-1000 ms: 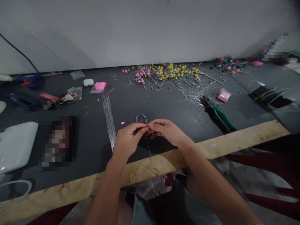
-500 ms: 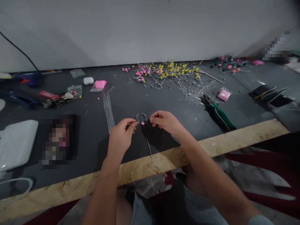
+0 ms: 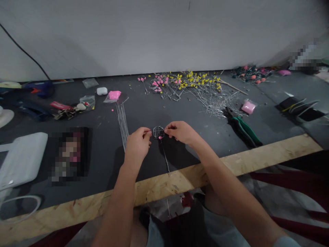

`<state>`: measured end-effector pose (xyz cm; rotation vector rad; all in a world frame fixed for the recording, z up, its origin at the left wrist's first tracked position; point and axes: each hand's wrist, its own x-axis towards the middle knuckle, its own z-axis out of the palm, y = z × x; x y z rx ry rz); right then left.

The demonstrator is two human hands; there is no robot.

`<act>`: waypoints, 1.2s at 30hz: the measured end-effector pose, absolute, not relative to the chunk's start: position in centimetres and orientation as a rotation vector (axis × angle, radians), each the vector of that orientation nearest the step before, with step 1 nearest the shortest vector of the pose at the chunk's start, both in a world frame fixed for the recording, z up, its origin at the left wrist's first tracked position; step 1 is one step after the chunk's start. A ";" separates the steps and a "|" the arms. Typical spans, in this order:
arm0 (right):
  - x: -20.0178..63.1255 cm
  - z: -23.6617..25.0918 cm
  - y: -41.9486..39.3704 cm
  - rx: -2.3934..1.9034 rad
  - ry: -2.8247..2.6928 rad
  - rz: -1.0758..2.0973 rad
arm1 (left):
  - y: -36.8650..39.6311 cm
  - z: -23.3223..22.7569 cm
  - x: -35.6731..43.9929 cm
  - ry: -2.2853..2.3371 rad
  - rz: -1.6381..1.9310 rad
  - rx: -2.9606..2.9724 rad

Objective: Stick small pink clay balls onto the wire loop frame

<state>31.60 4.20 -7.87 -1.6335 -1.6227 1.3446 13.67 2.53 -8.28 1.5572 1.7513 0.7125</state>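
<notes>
Wire piece: a small round loop [image 3: 158,132] crossed by thin wires, with a twisted stem [image 3: 166,156]; it lies mid-table, between the two hands, stem running toward the near edge and ending at the wooden strip [image 3: 169,183].
Pink dab [image 3: 160,137]: sits at the near side of the loop, where the stem begins.
Left hand [image 3: 137,144]: just left of the loop, thumb and forefinger drawn near each other; from where I stand I cannot tell whether anything is between them.
Right hand [image 3: 181,133]: fingertips at the loop's right rim, fingers curled, thumb near the forefinger; I cannot tell whether they grip the wire.
Straight wires [image 3: 122,120]: a bundle laid lengthwise, left of the loop, its near end partly behind the left hand.
Pliers [image 3: 243,127]: green and black handles, right of the right hand, lying at a slant.
Pink packets: one [image 3: 114,95] at the far end of the bundle, another [image 3: 248,106] just beyond the pliers.
Tipped stems: a pink group [image 3: 159,82] and a yellow group [image 3: 196,79] along the far side; loose wire pieces [image 3: 216,103] spread nearer.
White case [image 3: 101,91]: left of the left packet.
</notes>
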 end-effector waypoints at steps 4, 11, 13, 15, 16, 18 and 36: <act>31.4 -8.1 4.3 -1.624 -1.622 1.342 | 3.1 -8.3 13.8 1.718 0.694 1.505; 31.7 -8.4 4.5 -1.609 -1.585 1.404 | 3.3 -8.7 13.6 1.680 0.696 1.725; 31.7 -8.4 4.5 -1.592 -1.629 1.394 | 3.3 -8.7 13.6 1.692 0.684 1.791; 31.7 -8.4 4.6 -1.583 -1.673 1.358 | 3.3 -8.8 13.7 1.714 0.662 1.827; 31.7 -8.4 4.6 -1.590 -1.685 1.346 | 3.4 -8.8 13.7 1.723 0.656 1.837; 31.5 -8.4 4.6 -1.633 -1.682 1.352 | 3.4 -8.8 13.8 1.733 0.647 1.848; 31.3 -9.4 4.3 -1.636 -1.637 1.339 | 3.3 -9.4 14.0 1.766 0.656 1.914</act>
